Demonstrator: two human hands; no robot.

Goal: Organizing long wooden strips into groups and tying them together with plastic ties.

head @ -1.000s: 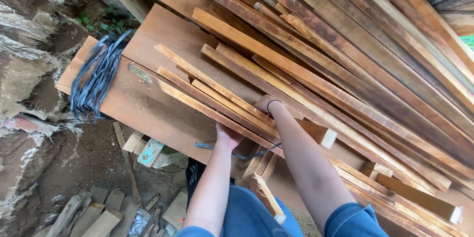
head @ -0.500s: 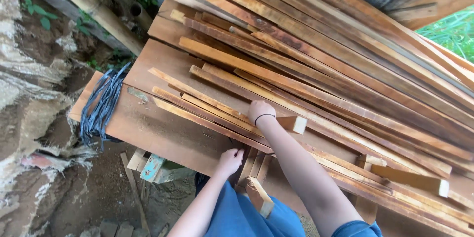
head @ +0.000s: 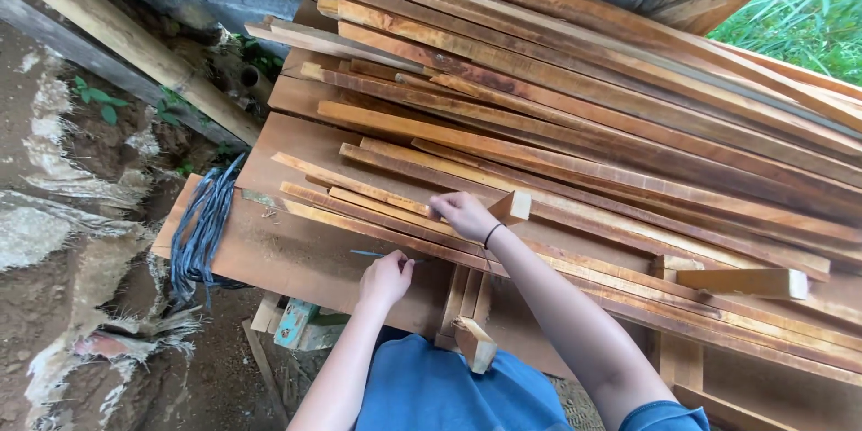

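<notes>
- Curled fingers of the left hand (head: 386, 277) pinch a thin blue string (head: 368, 254) against the flat board (head: 296, 256).
- Right hand (head: 465, 215) lies on a long thin stick (head: 359, 187), with its fingers bent over it.
- Both hands are near each other at the front of the wood pile (head: 584, 117).
- More blue strings (head: 205, 229) hang off the left end of the board.
- Short wood block (head: 510, 207) sits just beside the right hand.

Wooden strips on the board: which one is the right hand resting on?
The right hand rests on the thin pale strip running diagonally from upper left, unlike the longer, darker planks stacked behind, which it does not touch.
</notes>
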